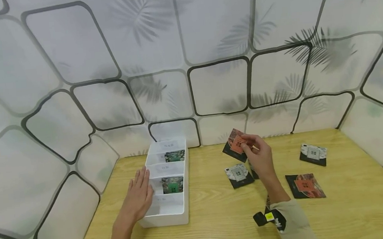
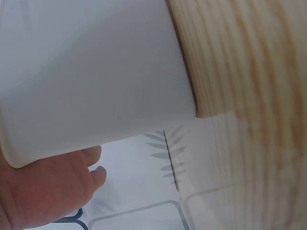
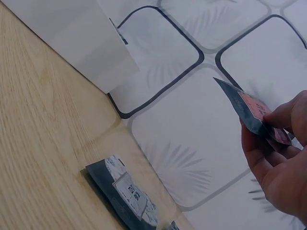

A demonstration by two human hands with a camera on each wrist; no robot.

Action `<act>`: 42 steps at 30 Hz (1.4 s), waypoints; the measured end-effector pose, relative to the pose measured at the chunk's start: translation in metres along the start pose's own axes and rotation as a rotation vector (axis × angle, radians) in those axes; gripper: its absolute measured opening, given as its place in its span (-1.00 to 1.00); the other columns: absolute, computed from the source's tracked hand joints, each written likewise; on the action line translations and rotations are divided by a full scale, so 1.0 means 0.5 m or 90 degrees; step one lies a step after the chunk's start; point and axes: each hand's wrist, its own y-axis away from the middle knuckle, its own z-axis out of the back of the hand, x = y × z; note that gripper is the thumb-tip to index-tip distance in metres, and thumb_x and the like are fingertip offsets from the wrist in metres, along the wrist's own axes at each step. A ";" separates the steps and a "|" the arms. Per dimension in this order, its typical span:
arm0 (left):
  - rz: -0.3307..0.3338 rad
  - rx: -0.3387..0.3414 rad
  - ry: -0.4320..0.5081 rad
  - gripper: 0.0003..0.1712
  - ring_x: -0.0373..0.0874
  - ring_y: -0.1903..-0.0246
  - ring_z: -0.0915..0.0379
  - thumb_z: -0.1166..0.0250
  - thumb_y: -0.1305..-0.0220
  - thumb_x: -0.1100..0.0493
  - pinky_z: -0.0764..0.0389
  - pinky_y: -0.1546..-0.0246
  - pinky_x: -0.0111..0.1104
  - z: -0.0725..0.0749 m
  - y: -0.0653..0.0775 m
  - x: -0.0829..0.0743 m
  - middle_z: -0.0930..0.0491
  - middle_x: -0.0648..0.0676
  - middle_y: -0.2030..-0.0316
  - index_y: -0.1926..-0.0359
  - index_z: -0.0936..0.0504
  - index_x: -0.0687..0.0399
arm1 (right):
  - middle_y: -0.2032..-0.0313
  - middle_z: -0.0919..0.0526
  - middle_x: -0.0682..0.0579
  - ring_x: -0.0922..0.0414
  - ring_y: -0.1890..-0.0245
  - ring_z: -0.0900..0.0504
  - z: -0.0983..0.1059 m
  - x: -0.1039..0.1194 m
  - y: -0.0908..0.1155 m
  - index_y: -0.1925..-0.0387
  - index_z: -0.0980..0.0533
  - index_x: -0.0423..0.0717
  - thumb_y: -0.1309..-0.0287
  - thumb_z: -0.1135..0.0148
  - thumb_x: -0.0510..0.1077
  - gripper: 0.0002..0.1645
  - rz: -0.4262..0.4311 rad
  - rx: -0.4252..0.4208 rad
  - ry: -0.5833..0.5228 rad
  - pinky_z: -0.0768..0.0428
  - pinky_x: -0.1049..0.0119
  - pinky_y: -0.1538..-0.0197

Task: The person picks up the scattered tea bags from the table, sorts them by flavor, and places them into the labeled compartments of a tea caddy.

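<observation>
My right hand (image 1: 260, 158) pinches a square orange-red and black sachet (image 1: 233, 147) between thumb and fingers, raised above the table; the right wrist view shows the same sachet (image 3: 249, 112) tilted. My left hand (image 1: 135, 199) lies with straight fingers along the left rim of a white divided box (image 1: 165, 221). Two green sachets stand in separate compartments of that box, the nearer green sachet (image 1: 173, 185) and the farther green sachet (image 1: 175, 156). Beneath the right hand lies a white and black sachet (image 1: 239, 175), and another sachet beside it is mostly hidden by the hand.
To the right on the wooden table (image 1: 213, 223) lie another white and black sachet (image 1: 313, 155) and an orange-red sachet (image 1: 305, 186). A dark sachet is partly covered by my right wrist. A patterned wall covering (image 1: 162, 95) borders the table at the back and sides.
</observation>
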 end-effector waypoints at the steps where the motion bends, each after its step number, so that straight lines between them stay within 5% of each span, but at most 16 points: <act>1: 0.001 -0.001 -0.001 -0.35 0.33 -0.55 0.17 0.17 -0.60 0.18 0.06 -0.47 0.24 0.001 0.001 0.001 0.06 0.36 -0.58 -0.56 -0.05 0.44 | -0.04 -0.62 -0.37 0.02 0.14 -0.57 -0.002 -0.003 -0.001 -0.13 -0.55 -0.46 -0.33 -0.19 -0.48 -0.64 0.000 0.002 -0.007 -0.60 0.52 0.26; 14: 0.007 0.010 -0.008 -0.35 0.33 -0.56 0.19 0.17 -0.61 0.18 0.07 -0.47 0.26 0.006 0.008 0.003 0.05 0.34 -0.58 -0.55 -0.05 0.45 | -0.12 -0.60 -0.21 0.08 0.14 -0.59 -0.018 -0.035 0.002 -0.19 -0.56 -0.22 -0.42 -0.17 -0.35 -0.64 -0.029 0.074 -0.038 -0.51 0.46 0.30; 23: -0.001 0.004 -0.008 -0.36 0.33 -0.55 0.18 0.16 -0.60 0.19 0.05 -0.46 0.26 0.004 0.008 0.004 0.04 0.34 -0.58 -0.55 -0.06 0.45 | -0.07 -0.61 -0.22 0.08 0.18 -0.56 -0.029 -0.029 0.009 -0.17 -0.58 -0.21 -0.38 -0.23 -0.37 -0.64 -0.018 0.105 -0.033 -0.53 0.46 0.29; 42: 0.003 0.003 -0.021 -0.35 0.31 -0.56 0.18 0.17 -0.61 0.16 0.05 -0.47 0.25 0.006 0.003 -0.002 0.05 0.29 -0.59 -0.56 -0.05 0.42 | -0.07 -0.62 -0.25 -0.14 -0.04 -0.64 -0.059 -0.016 0.022 -0.18 -0.56 -0.24 -0.39 -0.16 -0.42 -0.63 0.027 0.159 -0.028 -0.59 0.45 0.24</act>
